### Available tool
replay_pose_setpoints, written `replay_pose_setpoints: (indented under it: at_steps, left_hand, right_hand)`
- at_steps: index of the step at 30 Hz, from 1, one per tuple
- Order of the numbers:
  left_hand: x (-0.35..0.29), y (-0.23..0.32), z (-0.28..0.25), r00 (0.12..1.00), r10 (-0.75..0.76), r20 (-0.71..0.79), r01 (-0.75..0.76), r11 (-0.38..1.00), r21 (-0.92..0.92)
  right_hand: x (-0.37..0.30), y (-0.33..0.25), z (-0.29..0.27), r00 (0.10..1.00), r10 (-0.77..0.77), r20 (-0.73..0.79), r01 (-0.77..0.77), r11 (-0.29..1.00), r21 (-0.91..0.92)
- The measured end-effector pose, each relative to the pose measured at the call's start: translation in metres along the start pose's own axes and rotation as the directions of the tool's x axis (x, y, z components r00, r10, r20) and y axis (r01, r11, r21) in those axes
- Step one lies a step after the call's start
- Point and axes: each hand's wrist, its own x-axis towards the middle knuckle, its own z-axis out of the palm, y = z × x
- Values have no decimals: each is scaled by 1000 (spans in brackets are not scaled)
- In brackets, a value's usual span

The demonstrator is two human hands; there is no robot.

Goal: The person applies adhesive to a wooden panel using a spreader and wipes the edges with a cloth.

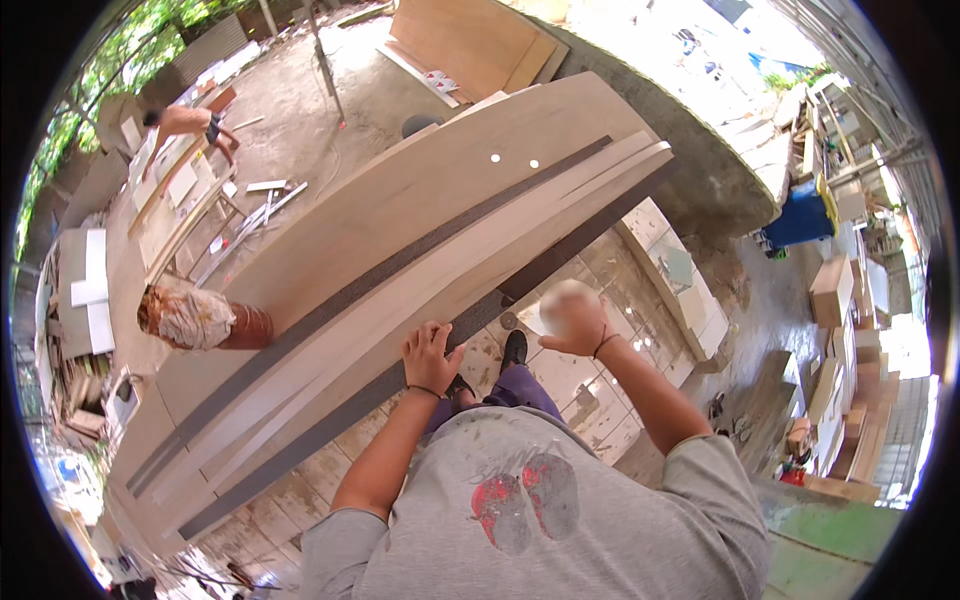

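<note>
A long pale board (345,255) with curved outer edges lies in front of me. A dark grey strip (400,255) runs lengthwise across it, with pale strips (420,275) beside that. Another dark strip (365,400) follows the side nearest me. My left hand (430,352) rests open on this near side, fingers apart. Off the board, above the tiled floor, is my right hand (575,325). A round pale smear covers its fingers, so whether it holds anything cannot be seen. A reddish-brown, stained cylinder (205,320) with whitish material around it stands at the board's left part.
Another person (190,125) bends over a work table (170,205) at the far left. Large brown panels (475,45) lean at the back. A blue bin (803,215) and stacked boxes (833,290) stand on the right. A low tiled ledge (675,280) lies nearer.
</note>
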Motion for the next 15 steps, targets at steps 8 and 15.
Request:
replay_pose_setpoints:
  at_steps: [8, 15]
  left_hand:
    - [1, 2, -2, 1000, 20, 5, -20, 1000, 8]
    - [2, 3, -5, 1000, 9, -26, -9, 1000, 5]
  right_hand:
    - [12, -62, 62, 944, -153, -291, 160, 987, 1]
    - [15, -72, 78, 958, -107, -266, 120, 992, 33]
